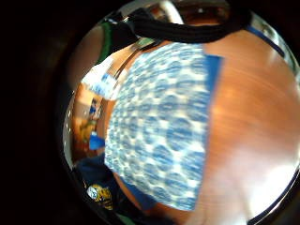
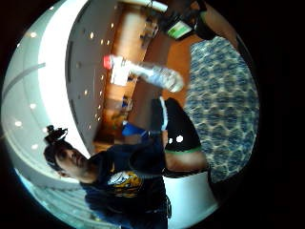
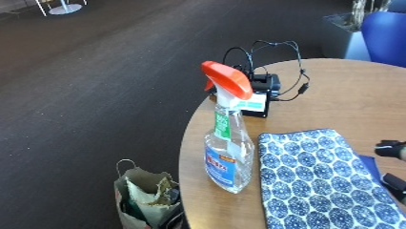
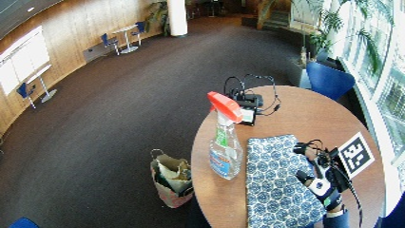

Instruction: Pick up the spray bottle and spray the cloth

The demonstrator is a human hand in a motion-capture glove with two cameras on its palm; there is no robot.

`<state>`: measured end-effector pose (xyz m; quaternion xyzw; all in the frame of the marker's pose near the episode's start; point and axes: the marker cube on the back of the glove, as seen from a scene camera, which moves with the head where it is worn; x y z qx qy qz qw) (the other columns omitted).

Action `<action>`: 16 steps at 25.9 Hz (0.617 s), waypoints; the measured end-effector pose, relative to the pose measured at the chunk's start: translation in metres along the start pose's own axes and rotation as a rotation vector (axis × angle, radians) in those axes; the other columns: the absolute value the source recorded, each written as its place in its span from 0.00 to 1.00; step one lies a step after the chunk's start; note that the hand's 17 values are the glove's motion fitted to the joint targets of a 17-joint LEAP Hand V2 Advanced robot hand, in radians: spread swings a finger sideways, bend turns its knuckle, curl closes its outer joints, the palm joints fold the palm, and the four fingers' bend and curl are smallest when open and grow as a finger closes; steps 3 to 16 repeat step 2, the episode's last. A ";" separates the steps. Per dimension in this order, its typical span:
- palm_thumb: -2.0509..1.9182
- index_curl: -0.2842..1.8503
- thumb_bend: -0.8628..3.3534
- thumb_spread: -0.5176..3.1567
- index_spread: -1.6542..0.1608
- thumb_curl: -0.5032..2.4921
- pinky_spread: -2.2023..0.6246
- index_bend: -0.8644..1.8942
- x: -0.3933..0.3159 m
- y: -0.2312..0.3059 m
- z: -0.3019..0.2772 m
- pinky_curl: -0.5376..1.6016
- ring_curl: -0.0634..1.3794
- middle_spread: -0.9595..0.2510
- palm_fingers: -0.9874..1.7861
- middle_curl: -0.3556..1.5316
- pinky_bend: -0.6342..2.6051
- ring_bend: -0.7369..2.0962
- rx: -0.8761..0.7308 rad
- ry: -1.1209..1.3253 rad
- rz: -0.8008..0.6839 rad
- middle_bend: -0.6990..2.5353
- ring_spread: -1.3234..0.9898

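While the black-gloved right hand hovers at the right edge of the blue-and-white patterned cloth, its fingers stand spread apart and hold nothing; in the wide outside view they reach over the cloth's right border, though whether they touch the fabric cannot be told. The little-finger palm view is filled by the same cloth lying flat on the wood, which puts the palm close above it.

The clear plastic spray bottle with the orange-red trigger head stands upright on the round wooden bench, just beside the cloth's left edge and near the bench's rim. Its long axis runs vertical, and the flat top of the trigger head slopes down toward the cloth, with the trigger lever on the side away from it. The bottle is well apart from the hand, with the cloth between them. In the thumb-side palm view the bottle shows beyond the cloth.

The cloth is a long rectangle, its long axis running from the near rim toward the bench's middle. Behind the bottle sits a small black box with looped black cables. On the dark carpet floor below the bench's rim stands a brown paper bag.
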<state>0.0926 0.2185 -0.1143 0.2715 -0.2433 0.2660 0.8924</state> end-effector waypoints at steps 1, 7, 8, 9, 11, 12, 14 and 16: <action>0.67 0.28 0.20 0.43 0.71 0.35 0.86 0.46 0.006 0.008 -0.007 0.39 0.22 0.77 0.53 0.38 0.32 0.33 0.030 0.025 0.008 0.31 0.56; 0.67 0.28 0.20 0.43 0.71 0.35 0.86 0.46 0.009 0.012 -0.011 0.39 0.22 0.78 0.54 0.38 0.31 0.33 0.047 0.039 0.013 0.31 0.56; 0.67 0.28 0.20 0.43 0.71 0.35 0.86 0.46 0.009 0.012 -0.011 0.39 0.22 0.78 0.54 0.38 0.31 0.33 0.047 0.039 0.013 0.31 0.56; 0.67 0.28 0.20 0.43 0.71 0.35 0.86 0.46 0.009 0.012 -0.011 0.39 0.22 0.78 0.54 0.38 0.31 0.33 0.047 0.039 0.013 0.31 0.56; 0.67 0.28 0.20 0.43 0.71 0.35 0.86 0.46 0.009 0.012 -0.011 0.39 0.22 0.78 0.54 0.38 0.31 0.33 0.047 0.039 0.013 0.31 0.56; 0.67 0.28 0.20 0.43 0.71 0.35 0.86 0.46 0.009 0.012 -0.011 0.39 0.22 0.78 0.54 0.38 0.31 0.33 0.047 0.039 0.013 0.31 0.56; 0.67 0.28 0.20 0.43 0.71 0.35 0.86 0.46 0.009 0.012 -0.011 0.39 0.22 0.78 0.54 0.38 0.31 0.33 0.047 0.039 0.013 0.31 0.56; 0.67 0.28 0.20 0.43 0.71 0.35 0.86 0.46 0.009 0.012 -0.011 0.39 0.22 0.78 0.54 0.38 0.31 0.33 0.047 0.039 0.013 0.31 0.56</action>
